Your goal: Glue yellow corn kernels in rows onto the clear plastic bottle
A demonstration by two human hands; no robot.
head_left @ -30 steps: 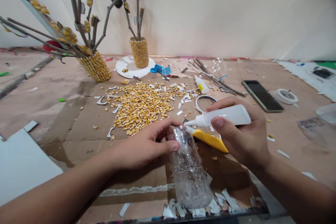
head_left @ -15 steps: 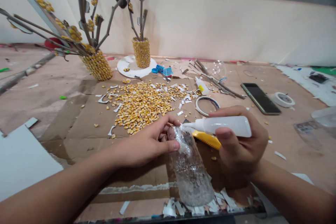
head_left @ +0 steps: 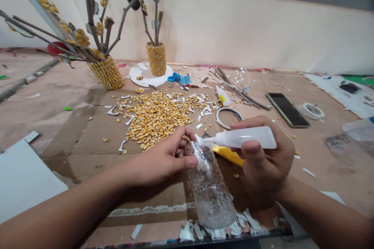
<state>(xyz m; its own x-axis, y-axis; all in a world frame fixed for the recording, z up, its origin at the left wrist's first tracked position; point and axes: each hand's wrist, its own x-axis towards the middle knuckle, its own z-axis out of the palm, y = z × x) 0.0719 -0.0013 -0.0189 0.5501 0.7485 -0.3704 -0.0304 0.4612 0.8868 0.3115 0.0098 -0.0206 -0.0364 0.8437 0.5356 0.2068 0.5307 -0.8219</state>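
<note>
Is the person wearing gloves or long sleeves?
No. The left hand and right hand are bare, and both forearms are bare to the picture's edge. No ring, watch or bracelet shows. The nails look short and unpainted.

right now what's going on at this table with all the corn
A person is working with both bare hands over a sheet of cardboard. The left hand grips the top end of a clear plastic bottle. The right hand holds a white glue bottle with its nozzle at that same end. A yellow cutter lies just behind. Farther back are a pile of corn kernels and a corn-covered vase holding twigs. A phone lies to the right.
</note>
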